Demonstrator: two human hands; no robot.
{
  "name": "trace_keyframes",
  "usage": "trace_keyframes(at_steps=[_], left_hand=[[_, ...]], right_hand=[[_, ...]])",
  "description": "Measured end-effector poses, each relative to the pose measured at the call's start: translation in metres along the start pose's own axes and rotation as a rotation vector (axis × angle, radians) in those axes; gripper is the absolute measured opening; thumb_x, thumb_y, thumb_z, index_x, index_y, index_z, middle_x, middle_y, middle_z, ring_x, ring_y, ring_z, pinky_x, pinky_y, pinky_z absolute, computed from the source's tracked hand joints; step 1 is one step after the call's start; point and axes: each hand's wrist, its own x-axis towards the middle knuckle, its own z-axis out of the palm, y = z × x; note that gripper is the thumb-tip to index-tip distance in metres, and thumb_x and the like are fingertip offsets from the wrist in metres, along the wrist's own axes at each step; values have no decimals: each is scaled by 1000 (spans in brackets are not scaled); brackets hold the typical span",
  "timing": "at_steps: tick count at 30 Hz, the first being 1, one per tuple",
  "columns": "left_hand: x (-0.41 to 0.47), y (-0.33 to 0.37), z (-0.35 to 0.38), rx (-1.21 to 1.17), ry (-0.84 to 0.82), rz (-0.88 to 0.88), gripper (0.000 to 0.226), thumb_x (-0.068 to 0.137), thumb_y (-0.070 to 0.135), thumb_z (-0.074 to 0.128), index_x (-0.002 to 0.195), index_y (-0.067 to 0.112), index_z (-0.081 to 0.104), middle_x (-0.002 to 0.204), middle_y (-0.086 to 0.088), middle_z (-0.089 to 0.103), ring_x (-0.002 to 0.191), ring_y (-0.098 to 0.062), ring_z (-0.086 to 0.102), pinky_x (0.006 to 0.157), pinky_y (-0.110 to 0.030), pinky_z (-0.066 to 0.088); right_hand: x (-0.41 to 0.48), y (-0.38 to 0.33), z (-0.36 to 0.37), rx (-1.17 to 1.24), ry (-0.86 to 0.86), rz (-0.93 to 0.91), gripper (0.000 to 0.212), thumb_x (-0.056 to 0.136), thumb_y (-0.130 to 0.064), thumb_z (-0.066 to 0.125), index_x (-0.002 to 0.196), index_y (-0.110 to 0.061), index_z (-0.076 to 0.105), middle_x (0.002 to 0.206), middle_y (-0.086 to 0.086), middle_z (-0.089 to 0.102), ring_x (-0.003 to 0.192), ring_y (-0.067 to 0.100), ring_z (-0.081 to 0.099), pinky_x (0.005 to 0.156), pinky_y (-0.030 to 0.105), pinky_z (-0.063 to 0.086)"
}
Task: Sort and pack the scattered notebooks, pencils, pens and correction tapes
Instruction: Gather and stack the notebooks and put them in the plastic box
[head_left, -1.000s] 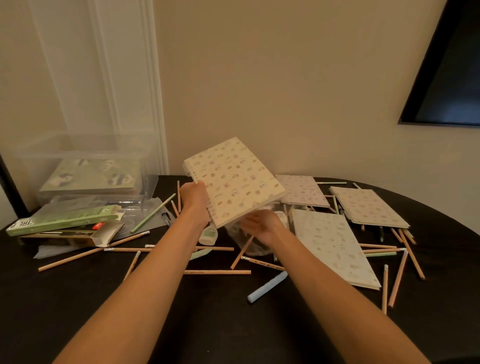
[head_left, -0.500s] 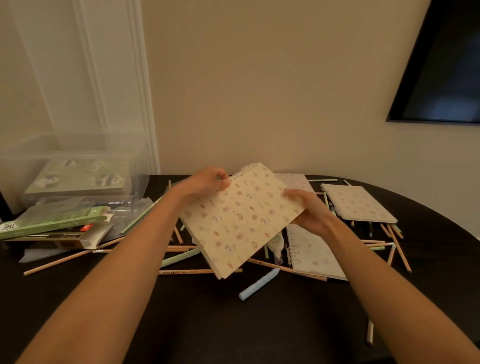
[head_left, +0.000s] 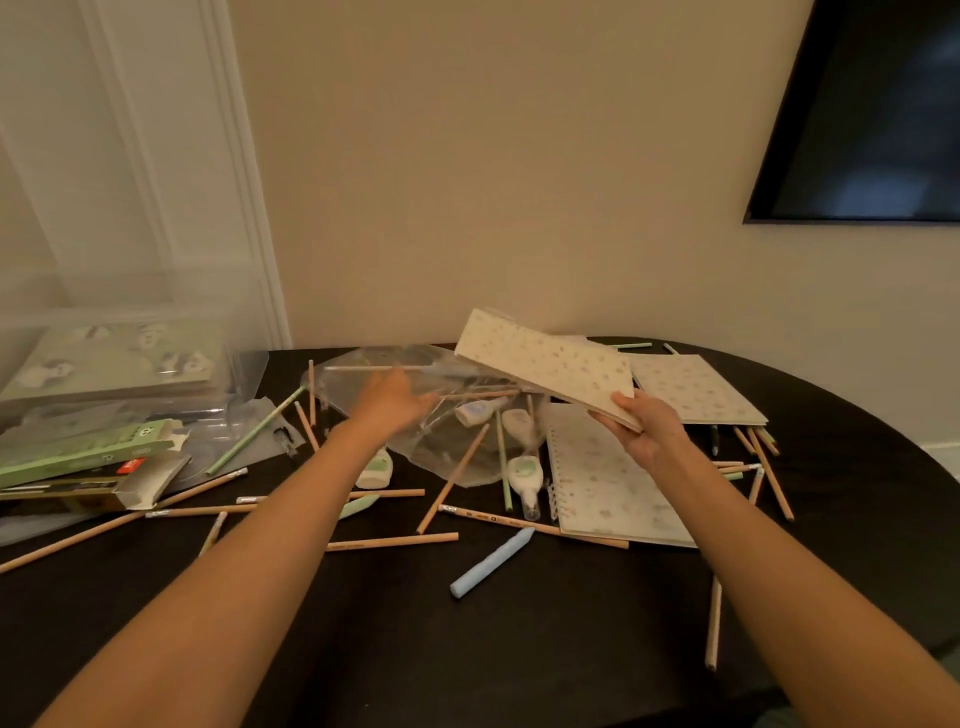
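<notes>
My right hand (head_left: 644, 426) grips the near corner of a cream patterned spiral notebook (head_left: 545, 364) and holds it tilted above the dark table (head_left: 467, 649). My left hand (head_left: 389, 402) reaches into the middle of the table and holds a clear plastic bag (head_left: 457, 452), whose film is spread and partly lifted. Two more notebooks lie flat on the right, one near (head_left: 608, 478) and one far (head_left: 696, 387). Correction tapes (head_left: 524, 475) lie under and beside the bag. Wooden pencils (head_left: 392, 543) and a light-blue pen (head_left: 491, 561) are scattered around.
A clear plastic box (head_left: 119, 358) holding a green panda-print item stands at the back left. In front of it lie green pencil cartons (head_left: 83, 449) and clear wrappers. A wall runs behind the table, with a dark screen (head_left: 872, 109) at upper right.
My left hand let go of the notebook and moved to the clear bag, which now lies spread and raised. My right hand carried the notebook up and to the right.
</notes>
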Motion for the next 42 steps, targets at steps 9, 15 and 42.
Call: trace_keyframes(at_steps=[9,15,42], left_hand=[[-11,-6,30,437,111,146,26,93,6,44,114,5,59,116,-15,60,109,-29,56,85,-36,47],[-5,0,7,318,129,98,24,92,3,42,109,0,58,109,-18,60,100,-34,58,78,-39,47],[-44,40,-2,245,119,416,34,101,22,25,118,6,49,117,-18,57,108,-36,50,85,-42,39]], right_hand=[[-10,-12,-22,-342,-118,149,49,88,3,53,134,-9,45,107,12,63,98,28,63,68,41,59],[-19,-15,2,-401,-3,64,46,91,6,48,135,-3,41,104,12,61,78,25,62,43,35,56],[-50,57,123,117,-324,440,38,95,11,27,132,14,32,109,29,52,103,35,57,75,30,55]])
